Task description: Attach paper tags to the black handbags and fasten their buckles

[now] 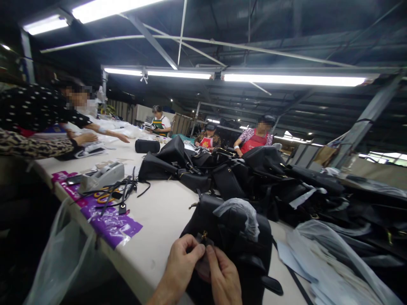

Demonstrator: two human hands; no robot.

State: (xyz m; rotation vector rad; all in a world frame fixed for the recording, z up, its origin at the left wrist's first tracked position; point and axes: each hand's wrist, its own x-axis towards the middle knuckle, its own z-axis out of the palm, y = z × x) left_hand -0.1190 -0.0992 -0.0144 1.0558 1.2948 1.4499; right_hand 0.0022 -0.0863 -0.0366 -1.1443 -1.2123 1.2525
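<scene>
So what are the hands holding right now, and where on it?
Both the left hand and right hand pinch the small gold metal fitting at the near edge of the black handbag.

A long pale tabletop (pixel 159 212) runs away from the camera through a dim workshop hall. Overhead, a dark roof of metal beams (pixel 286 106) carries bright fluorescent tube lights (pixel 294 79), with another tube (pixel 108 8) close above. A slanted steel post (pixel 365 120) rises on the right, with daylight showing at an opening (pixel 388 156) beyond it. Several seated people (pixel 254 140) work along the far side and the left edge. Pale panels (pixel 143 112) line the far wall.
</scene>
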